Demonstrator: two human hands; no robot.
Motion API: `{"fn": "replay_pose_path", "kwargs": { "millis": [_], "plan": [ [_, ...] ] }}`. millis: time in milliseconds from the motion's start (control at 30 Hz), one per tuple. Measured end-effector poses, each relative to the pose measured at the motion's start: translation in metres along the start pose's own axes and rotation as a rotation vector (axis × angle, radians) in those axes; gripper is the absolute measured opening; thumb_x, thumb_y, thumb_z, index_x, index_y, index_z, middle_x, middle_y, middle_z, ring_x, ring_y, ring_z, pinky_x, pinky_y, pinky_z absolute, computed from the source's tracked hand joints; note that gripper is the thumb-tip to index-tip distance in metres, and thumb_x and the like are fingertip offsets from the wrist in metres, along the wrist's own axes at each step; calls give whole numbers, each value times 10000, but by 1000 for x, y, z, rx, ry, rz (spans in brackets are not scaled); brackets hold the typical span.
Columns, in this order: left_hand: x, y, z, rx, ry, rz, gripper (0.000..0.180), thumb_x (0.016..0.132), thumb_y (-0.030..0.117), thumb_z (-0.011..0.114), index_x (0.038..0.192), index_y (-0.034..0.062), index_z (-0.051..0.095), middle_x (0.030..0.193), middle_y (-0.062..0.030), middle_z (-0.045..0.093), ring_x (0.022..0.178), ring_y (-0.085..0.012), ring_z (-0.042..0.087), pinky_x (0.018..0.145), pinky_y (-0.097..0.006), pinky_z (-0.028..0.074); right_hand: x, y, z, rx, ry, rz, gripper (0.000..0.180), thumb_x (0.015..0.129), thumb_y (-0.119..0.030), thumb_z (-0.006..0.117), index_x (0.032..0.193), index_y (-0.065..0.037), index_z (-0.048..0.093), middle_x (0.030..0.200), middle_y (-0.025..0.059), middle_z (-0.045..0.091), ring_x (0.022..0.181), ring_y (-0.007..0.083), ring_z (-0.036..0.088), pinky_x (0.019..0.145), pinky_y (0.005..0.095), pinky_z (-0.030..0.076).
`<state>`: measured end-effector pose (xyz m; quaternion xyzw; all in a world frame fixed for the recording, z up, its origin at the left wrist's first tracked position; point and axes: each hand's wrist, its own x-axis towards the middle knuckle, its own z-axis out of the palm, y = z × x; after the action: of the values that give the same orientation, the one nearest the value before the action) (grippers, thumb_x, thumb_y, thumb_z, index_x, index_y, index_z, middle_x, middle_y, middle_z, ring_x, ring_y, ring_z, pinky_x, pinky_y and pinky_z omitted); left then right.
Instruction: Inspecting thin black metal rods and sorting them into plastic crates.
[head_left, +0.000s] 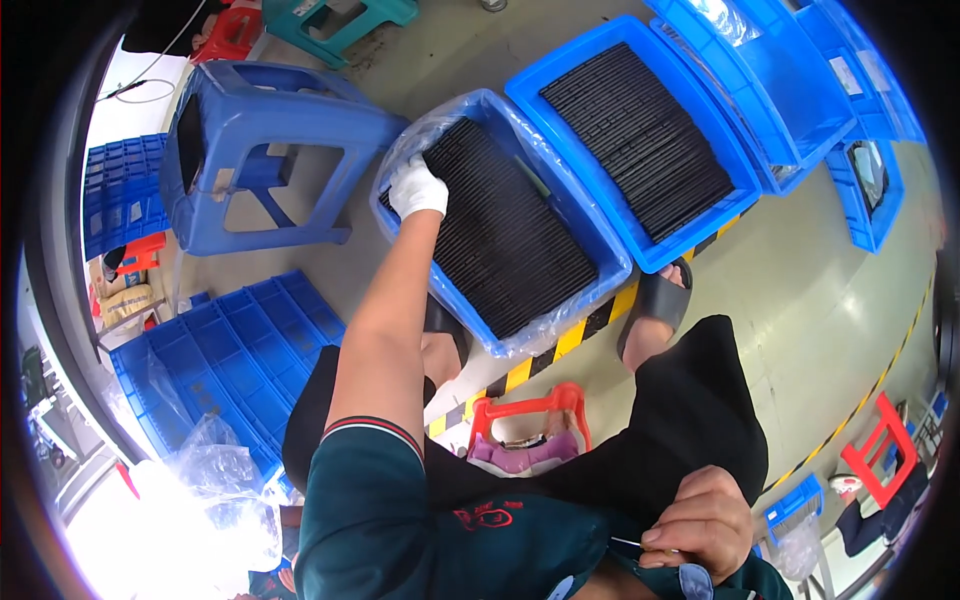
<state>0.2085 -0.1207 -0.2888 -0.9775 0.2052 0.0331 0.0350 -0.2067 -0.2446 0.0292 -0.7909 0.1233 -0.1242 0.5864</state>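
Observation:
My left hand [415, 190], in a white glove, reaches into a blue bin [618, 262] lined with clear plastic. It is curled at the far left end of the rows of thin black strips [510, 235] there; its fingertips are hidden, and I cannot make out what they hold. Bare and close to my chest, my right hand [705, 520] is closed in a pinch beside the collar of my dark green shirt [480, 545]. A thin white strand [626, 542] sticks out from between its thumb and finger.
A second blue bin [522, 92] of black strips stands against the first, on its right. Further right are stacked blue bins [790, 90]. A blue stool [270, 160] stands left, above blue crates [230, 355]. A red stool [530, 405] sits between my legs, near yellow-black floor tape [570, 340].

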Motion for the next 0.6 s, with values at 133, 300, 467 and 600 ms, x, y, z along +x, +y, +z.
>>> {"fn": "replay_pose_path", "kwargs": {
  "millis": [133,300,467,600],
  "plan": [
    [3,-2,0,65,-51,64,340,783,129,554,1113,53,582,1098,-174,597,1047,-348,568,898,-421,471,3,1,2,-1,-5,19,254,702,-309,809,827,-128,681,734,-1,612,661,163,528,593,291,433],
    [6,-2,-1,34,-50,130,347,775,104,527,1108,28,584,1110,-185,592,1060,-353,562,909,-422,463,9,-2,5,-3,-15,48,256,698,-305,812,830,-128,682,740,1,612,667,166,530,598,292,434],
    [17,-11,4,49,-56,193,319,777,106,523,1077,33,606,1113,-184,599,1065,-348,565,908,-416,465,13,-1,8,48,-44,52,273,684,-293,821,851,-126,684,758,6,617,678,173,535,604,299,435],
    [12,2,1,97,-186,209,275,783,110,535,1036,38,615,1080,-191,613,1035,-343,594,895,-413,476,17,0,10,39,-43,60,275,683,-287,821,858,-125,684,761,6,618,684,174,539,606,299,434]
  ]
}}
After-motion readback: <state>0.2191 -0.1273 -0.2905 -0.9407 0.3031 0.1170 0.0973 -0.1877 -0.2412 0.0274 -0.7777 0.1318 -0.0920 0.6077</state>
